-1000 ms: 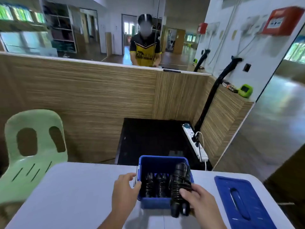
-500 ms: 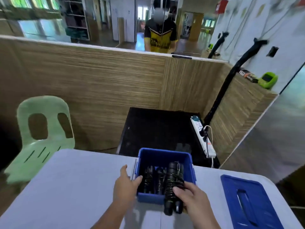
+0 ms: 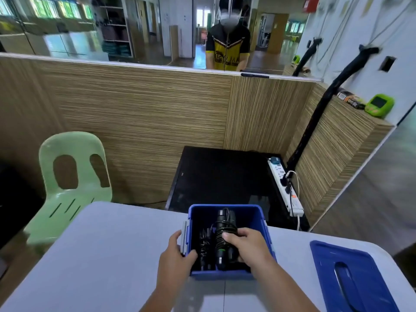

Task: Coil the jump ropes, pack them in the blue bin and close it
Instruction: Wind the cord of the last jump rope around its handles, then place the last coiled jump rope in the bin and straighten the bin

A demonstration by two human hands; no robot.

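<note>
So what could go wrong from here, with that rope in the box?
The coiled jump rope that the right hand holds inside the blue bin may spring loose once released. That would leave loops above the rim, so the lid might not seat. It could also snag on the ropes already packed beside it. The lid lies near the right edge of the table, so a hasty reach might knock it off.

Nothing legible anywhere. One row of dark lettering across the chest of the yellow-and-black jersey (image 3: 227,61), seen in the mirror (image 3: 146,37) above the wood-grain partition (image 3: 139,113), reversed and too blurred to make out any letters.
</note>
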